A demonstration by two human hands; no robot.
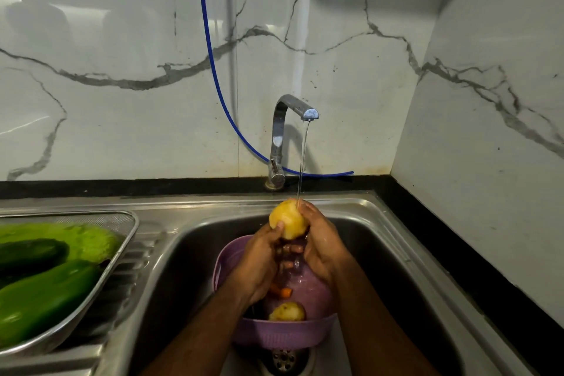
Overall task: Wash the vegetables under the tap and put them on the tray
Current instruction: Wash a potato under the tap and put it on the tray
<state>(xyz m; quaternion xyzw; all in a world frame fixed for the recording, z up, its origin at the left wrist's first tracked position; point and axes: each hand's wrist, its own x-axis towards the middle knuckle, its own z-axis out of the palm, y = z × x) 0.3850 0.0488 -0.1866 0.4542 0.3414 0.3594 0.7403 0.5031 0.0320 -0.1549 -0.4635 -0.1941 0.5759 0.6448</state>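
Head view: potato (pixel 288 218) under tap (pixel 294 110) stream, both-hand grip, left hand (pixel 259 262) & right hand (pixel 320 241) fingers curled round it.

round potato under the tap (pixel 288 218): yellow
plastic colander basket (pixel 283 334): lilac
long vegetables in steel tray (pixel 45 293): green
wall tiles (pixel 122 40): white, grey-veined
thin hose (pixel 210 52): blue

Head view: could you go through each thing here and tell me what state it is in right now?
Tap: running, thin stream onto the potato.
Potato: held under the stream, wet.
Left hand: grips the potato from below.
Right hand: grips the potato's side.
Purple basket: in the sink, holding another potato and carrot pieces.
Tray: on the drainboard, loaded with green vegetables.
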